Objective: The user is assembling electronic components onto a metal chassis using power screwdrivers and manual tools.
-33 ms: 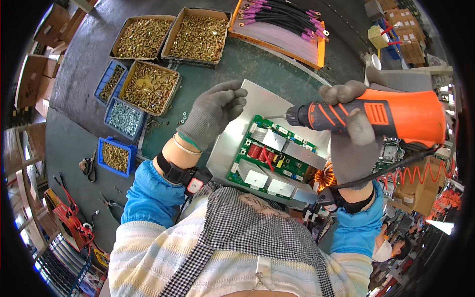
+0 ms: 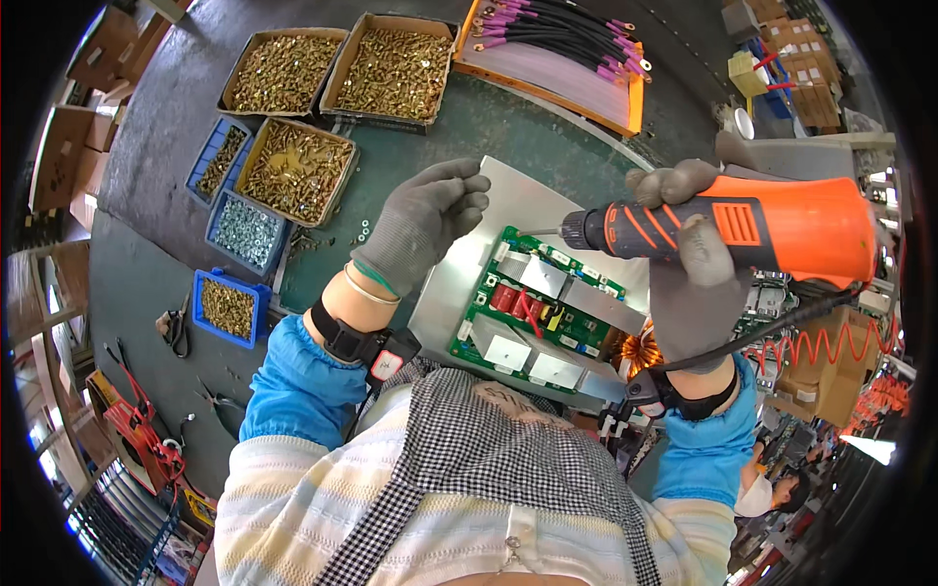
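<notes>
My right hand, in a grey glove, is wrapped round an orange and black electric screwdriver. Its thin bit points left, and the tip is over the top left corner of a green circuit board. The board carries silver heat sinks, red coils and a short red wire, and lies on a grey metal plate. Over the plate's left edge is my gloved left hand, its fingers curled together. Whatever is between those fingertips, if anything, is hidden. A copper-wound coil sits beside my right wrist.
At the far left stand boxes of brass-coloured screws, a blue bin of washers and a small blue bin. An orange-edged tray holds black cables. Pliers lie left. A cord hangs from the screwdriver.
My right hand and the electric screwdriver have shifted very slightly to the left. My left hand looks practically still.
</notes>
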The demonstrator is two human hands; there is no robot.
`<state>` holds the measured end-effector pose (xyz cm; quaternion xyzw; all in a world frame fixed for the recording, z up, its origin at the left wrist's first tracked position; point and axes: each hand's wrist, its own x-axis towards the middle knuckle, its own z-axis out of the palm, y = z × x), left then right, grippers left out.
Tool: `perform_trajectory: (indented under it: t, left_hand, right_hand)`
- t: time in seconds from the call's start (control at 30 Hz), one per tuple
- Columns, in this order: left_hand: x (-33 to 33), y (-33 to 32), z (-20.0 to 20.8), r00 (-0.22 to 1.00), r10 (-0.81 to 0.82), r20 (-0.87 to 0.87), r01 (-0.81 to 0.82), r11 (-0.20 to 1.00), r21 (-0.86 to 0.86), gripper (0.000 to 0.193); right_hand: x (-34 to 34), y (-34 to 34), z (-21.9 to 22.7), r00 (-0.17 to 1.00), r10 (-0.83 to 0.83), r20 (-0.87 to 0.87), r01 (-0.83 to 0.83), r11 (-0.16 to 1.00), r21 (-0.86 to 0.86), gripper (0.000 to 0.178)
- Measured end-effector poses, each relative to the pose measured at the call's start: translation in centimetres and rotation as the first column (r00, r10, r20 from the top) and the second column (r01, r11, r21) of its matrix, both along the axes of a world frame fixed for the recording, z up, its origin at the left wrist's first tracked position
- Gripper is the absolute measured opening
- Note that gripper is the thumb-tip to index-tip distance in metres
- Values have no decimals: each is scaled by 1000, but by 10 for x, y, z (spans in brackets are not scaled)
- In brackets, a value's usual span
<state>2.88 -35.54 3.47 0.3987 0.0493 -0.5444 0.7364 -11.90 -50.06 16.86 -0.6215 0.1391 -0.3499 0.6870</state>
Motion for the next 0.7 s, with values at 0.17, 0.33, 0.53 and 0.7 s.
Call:
perform_trajectory:
  t: [0.17, 0.33, 0.53, 0.7]
  left_hand:
    - [4, 1, -11, 999, -25, -33, 23, 998, -52, 29]
    - [2, -1, -14, 999, -20, -42, 18, 999, -44, 27]
    - [0, 3, -11, 996, -4, -85, -7, 991, -131, 28]
    - [1, 13, -10, 995, 40, -91, -50, 993, -106, 27]
  right_hand:
    - [5, 3, -11, 998, 5, -68, -8, 999, -45, 66]
    - [7, 3, -11, 987, 128, -94, -140, 982, -127, 67]
    - [9, 8, -12, 899, 416, -135, -435, 883, -177, 66]
    - [23, 9, -7, 900, 408, -152, -425, 899, -105, 54]
